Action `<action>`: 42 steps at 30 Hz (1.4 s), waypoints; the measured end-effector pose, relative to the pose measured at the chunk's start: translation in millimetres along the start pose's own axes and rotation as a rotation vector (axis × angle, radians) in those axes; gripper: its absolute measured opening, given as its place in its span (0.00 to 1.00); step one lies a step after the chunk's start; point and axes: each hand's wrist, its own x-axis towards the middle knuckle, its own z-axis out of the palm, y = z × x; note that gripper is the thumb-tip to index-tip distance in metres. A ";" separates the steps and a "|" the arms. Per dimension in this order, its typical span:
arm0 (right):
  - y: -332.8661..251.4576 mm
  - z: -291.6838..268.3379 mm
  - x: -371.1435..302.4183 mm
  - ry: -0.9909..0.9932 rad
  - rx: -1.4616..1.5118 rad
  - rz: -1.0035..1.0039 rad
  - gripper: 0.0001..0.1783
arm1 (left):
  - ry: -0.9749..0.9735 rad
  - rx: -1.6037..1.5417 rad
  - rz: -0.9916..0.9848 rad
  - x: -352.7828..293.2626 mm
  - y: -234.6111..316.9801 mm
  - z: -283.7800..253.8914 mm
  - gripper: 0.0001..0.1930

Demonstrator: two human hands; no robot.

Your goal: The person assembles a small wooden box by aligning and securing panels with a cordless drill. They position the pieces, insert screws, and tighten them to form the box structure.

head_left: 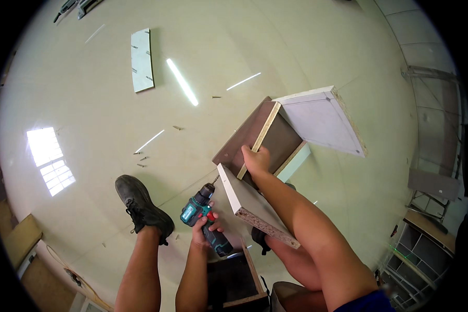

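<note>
The glossy pale floor (104,112) fills most of the view, reflecting a window and strip lights, with a rack (430,231) at the right rim. On it, right of centre, sits a box frame (244,138) of joined boards: brown faces, raw speckled chipboard edges, and a pale far panel (325,119) with thin lines drawn near its edges. Its near panel (257,205) partly hides the right shoe, and the right forearm crosses in front of that panel. Close below the drill stands a dark open box (233,278) with wooden edges. A loose pale board (142,61) lies well apart, up and left; a black shoe (143,205) rests left of the drill. The left hand (208,226) wraps the handle of a teal-and-black drill (205,213), its bit just beside the near panel's corner. The right hand (256,158) is closed over the middle board's edge (267,127). A few small screws (178,128) lie scattered.
</note>
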 end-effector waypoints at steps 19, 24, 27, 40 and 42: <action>-15.4 -4.0 -3.6 -0.015 -0.056 0.038 0.13 | 0.026 0.007 0.020 2.7 -6.4 0.1 0.13; -18.0 -8.7 -3.4 -0.014 -0.023 0.052 0.12 | 0.042 0.080 -0.006 3.3 -0.4 -6.1 0.10; -6.3 -2.8 0.5 -0.013 0.021 0.079 0.12 | 0.040 0.018 0.012 1.7 -5.8 -0.6 0.10; 2.6 -7.4 12.6 -0.030 -0.223 0.086 0.21 | 0.058 0.083 0.026 2.9 -5.6 -8.0 0.12; 0.2 -2.8 11.8 -0.064 -0.208 0.061 0.23 | 0.022 0.131 0.054 1.9 -0.6 -11.2 0.13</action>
